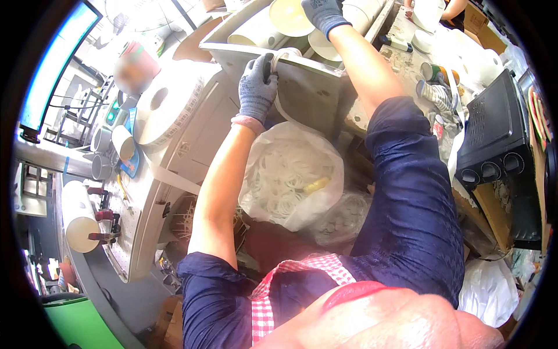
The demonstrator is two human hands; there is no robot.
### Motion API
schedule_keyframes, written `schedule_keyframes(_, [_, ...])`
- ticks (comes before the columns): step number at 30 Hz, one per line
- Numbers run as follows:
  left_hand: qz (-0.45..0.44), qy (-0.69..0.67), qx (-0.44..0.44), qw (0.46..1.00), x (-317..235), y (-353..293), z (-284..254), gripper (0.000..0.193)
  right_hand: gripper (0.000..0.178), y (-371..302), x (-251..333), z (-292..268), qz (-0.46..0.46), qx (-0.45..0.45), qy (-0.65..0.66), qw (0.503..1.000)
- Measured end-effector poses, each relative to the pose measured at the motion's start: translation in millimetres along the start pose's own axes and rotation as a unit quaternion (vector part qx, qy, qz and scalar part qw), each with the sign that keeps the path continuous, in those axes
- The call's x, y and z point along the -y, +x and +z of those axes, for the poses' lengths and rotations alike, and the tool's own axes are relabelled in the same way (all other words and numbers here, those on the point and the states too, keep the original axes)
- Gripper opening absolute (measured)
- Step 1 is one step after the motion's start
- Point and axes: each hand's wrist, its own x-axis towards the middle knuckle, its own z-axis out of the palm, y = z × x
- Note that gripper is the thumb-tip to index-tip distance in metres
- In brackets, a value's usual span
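Observation:
My left hand point(257, 87), in a grey knit glove, is at the near rim of a grey bin point(311, 93). Its fingers close on a small bundle of white rings point(286, 54) at that rim. Inside the bin, my right hand point(325, 11), gloved the same way, grips the edge of a cream round container point(290, 17); the top of the picture cuts off some of its fingers. Several white cylindrical tubs point(256, 38) lie around it. Below the bin, an open translucent bag point(290, 174) holds many thin white rings and a yellow piece point(317, 185).
On the left, a big roll of white strip point(168, 104) rests on a white cabinet point(174, 168), near a lit screen point(58, 58). A black oven-like box point(491, 134) stands at the right, by a cluttered worktop point(401, 70). Part of another person point(453, 9) shows at the top right.

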Motion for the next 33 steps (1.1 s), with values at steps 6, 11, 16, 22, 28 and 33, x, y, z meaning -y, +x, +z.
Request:
schedule_keyframes(6, [-0.033,-0.126,-0.043,0.990,-14,12,-16,0.043,0.019,-5,24,-7,-0.007,0.081,-0.002,0.997])
schedule_keyframes(11, [-0.020,-0.032,0.009,0.999,6,-7,-18,0.050,0.021,-1,52,-34,0.011,0.278,0.024,0.960])
schedule_keyframes(16, [-0.014,-0.006,0.096,0.995,-12,-2,-10,0.059,0.026,-4,32,4,-0.024,0.261,-0.085,0.961])
schedule_keyframes(22, [0.024,-0.004,0.086,0.996,-14,-34,-27,0.063,0.021,12,34,-14,0.039,0.217,0.062,0.973])
schedule_keyframes(28, [0.023,-0.003,0.147,0.989,-33,-92,-92,0.060,0.023,14,36,-44,-0.063,0.269,-0.048,0.960])
schedule_keyframes(33, [-0.069,-0.051,0.153,0.984,-28,-155,-147,0.057,0.026,-4,53,-68,0.104,0.305,0.054,0.945])
